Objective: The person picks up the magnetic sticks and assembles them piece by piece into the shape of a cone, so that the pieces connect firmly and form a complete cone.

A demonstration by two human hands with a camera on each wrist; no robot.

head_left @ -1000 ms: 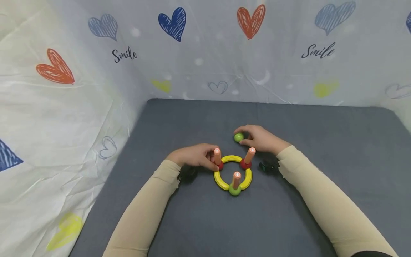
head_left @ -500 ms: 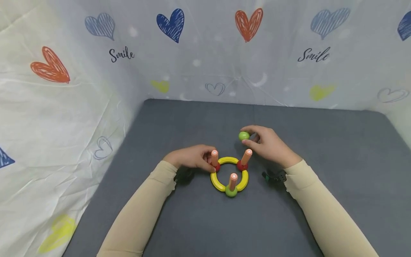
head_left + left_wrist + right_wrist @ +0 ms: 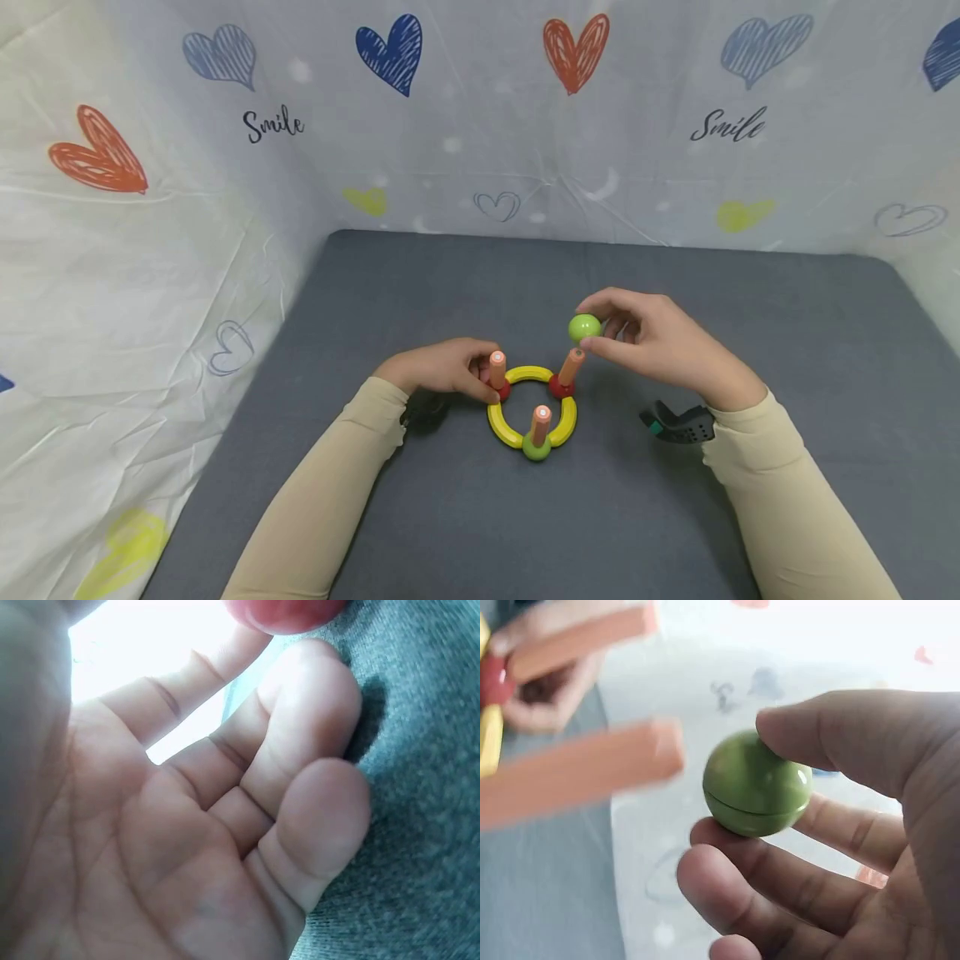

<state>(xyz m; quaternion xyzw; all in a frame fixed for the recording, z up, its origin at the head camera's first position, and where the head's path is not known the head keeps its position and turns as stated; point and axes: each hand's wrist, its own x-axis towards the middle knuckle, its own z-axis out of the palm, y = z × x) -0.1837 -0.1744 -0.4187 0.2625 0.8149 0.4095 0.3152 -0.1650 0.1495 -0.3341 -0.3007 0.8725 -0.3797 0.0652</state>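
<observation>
My right hand (image 3: 656,342) pinches a glossy green ball (image 3: 584,327) between thumb and fingers, raised just over the top of the right orange peg (image 3: 572,367). In the right wrist view the ball (image 3: 756,784) shows a thin seam, with the peg's end (image 3: 664,748) close beside it. A ring of yellow curved pieces (image 3: 502,427) lies on the table, joined by two red balls (image 3: 562,386) and a green ball (image 3: 536,448), each bearing an upright orange peg. My left hand (image 3: 446,367) grips the ring's left red ball (image 3: 289,611) at the foot of its peg (image 3: 497,369).
Dark grey cloth covers the table (image 3: 450,517). Behind and to the left hangs a white sheet (image 3: 450,117) printed with hearts and words. A black wrist device (image 3: 681,423) hangs below my right wrist.
My right hand has lifted the green ball from near the table and brought it right and nearer, over the right peg. The left hand stays at its red ball.
</observation>
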